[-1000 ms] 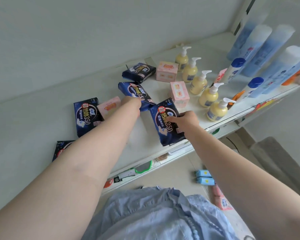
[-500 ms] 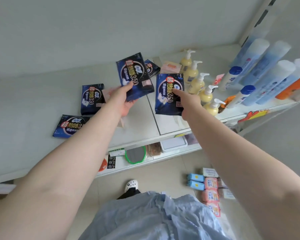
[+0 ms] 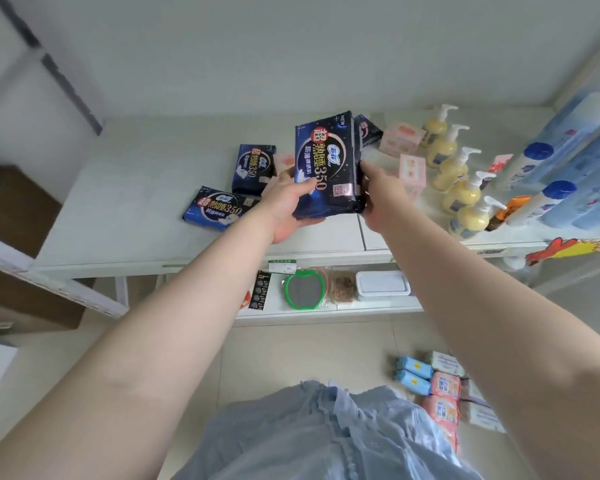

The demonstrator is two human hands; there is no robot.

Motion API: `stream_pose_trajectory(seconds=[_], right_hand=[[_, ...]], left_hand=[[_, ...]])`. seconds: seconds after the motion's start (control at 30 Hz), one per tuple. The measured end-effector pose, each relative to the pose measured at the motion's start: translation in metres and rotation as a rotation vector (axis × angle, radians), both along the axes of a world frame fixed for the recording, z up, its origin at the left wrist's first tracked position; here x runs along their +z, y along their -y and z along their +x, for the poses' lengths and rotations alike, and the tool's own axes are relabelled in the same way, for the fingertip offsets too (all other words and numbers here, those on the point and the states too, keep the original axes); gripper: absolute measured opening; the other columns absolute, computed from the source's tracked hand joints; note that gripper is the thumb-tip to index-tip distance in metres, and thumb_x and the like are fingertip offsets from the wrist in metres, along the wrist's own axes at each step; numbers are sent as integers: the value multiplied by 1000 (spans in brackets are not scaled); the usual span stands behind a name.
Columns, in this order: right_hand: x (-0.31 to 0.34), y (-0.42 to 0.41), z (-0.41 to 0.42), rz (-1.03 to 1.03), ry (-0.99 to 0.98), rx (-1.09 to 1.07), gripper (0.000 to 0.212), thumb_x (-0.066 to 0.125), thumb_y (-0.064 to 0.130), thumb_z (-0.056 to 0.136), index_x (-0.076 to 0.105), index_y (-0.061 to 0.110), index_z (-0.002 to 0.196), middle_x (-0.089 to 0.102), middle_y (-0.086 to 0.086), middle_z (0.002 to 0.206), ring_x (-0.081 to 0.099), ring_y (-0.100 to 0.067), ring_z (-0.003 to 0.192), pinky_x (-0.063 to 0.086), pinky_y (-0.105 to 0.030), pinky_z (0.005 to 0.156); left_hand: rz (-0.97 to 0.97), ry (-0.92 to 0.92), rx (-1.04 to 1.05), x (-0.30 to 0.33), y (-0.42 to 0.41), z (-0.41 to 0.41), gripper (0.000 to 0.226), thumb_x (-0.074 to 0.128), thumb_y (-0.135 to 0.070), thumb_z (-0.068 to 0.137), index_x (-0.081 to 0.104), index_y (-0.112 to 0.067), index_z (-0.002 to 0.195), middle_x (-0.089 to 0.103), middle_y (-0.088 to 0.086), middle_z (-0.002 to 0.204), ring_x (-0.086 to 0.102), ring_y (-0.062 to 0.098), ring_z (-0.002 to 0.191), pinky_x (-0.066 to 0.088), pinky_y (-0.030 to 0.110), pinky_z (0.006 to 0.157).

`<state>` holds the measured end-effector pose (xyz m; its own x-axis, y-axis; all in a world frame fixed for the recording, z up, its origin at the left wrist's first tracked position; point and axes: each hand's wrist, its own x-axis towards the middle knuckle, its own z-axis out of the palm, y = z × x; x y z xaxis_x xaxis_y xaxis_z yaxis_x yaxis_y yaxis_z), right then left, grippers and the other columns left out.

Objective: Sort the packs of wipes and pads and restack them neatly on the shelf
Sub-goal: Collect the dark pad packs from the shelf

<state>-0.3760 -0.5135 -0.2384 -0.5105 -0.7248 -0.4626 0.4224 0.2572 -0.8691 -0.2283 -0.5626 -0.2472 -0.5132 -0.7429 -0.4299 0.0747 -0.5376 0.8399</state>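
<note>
Two arms outstretched, left hand (image 3: pixel 288 206) and right hand (image 3: pixel 381 195) each grip clasping dark pad pack (image 3: pixel 326 168) above shelf (image 3: pixel 136 216)

A dark navy soft plastic pack of pads (image 3: pixel 324 168), printed with white and red lettering, is held upright above the white shelf (image 3: pixel 125 216) between both hands. It is gripped at its lower left edge by the left hand (image 3: pixel 286 206), thumb on the front, and at its right edge by the right hand (image 3: pixel 378 192). Two more flat navy pad packs (image 3: pixel 222 207) are seen lying on the shelf just left of the left fingers.
</note>
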Motion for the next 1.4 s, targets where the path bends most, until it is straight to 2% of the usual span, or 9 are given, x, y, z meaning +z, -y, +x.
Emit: stream_pose_trajectory(seconds=[0.1,0.33,0.5,0.6,0.7,0.77,0.9,1.1,1.4], right_hand=[[3,-20,27,1,-27,133,46,67,57,80,68,19,105,76,-3,98,72,-22,93,58,-39,83],[-6,-83,98,-37,-94,317,44,76,19,81,60,20,122,73,-8,107,71,-28,91,59,-47,75],[-14,-144,134,79,-184,484,42,75,17,81,63,26,120,74,-1,103,71,-22,88,59,-38,70],[-20,-182,141,124,-188,531,44,78,21,78,64,29,119,73,-2,111,69,-26,100,57,-43,82],[-21,-218,139,161,-205,581,54,80,22,76,60,30,126,71,-2,115,70,-24,101,57,-41,82],[-24,-239,135,192,-251,500,64,85,27,67,60,30,126,72,-4,112,71,-25,98,57,-41,83],[-35,-283,125,192,-272,176,56,84,29,72,62,11,120,74,-7,102,72,-20,87,59,-34,77],[-44,-370,100,358,57,58,57,63,65,80,65,14,107,75,-7,96,72,-26,88,60,-43,72],[-90,-502,19,219,374,-109,57,59,59,86,59,18,125,72,-9,112,71,-27,96,60,-39,72]], left_hand=[[-36,-2,27,0,-14,20,33,52,-13,97,43,-20,128,59,4,127,64,28,103,57,41,78],[-125,104,-22,-14,-73,89,45,51,-26,98,34,-21,139,57,0,132,60,17,106,52,34,87],[-71,71,-66,-19,-95,154,95,67,-23,88,-4,-36,150,62,-1,128,65,22,102,51,49,91],[-68,77,-217,-14,-112,179,94,69,-8,84,9,-36,150,67,2,117,68,24,91,55,45,81],[-60,116,-399,-20,-135,183,58,68,-5,82,45,-22,133,69,5,110,66,27,97,57,45,85],[-58,105,-427,-25,-153,177,37,68,-4,81,56,-16,113,73,4,99,67,27,94,57,44,84],[-33,51,-355,-34,-194,150,48,69,-1,80,50,-14,121,71,3,99,70,23,85,59,41,75],[-80,27,-323,-47,-272,93,56,69,8,77,46,-18,120,68,2,103,69,19,84,60,36,72],[-200,162,-564,-95,-393,22,61,71,4,77,45,-21,126,62,-3,117,64,12,97,58,28,74]])
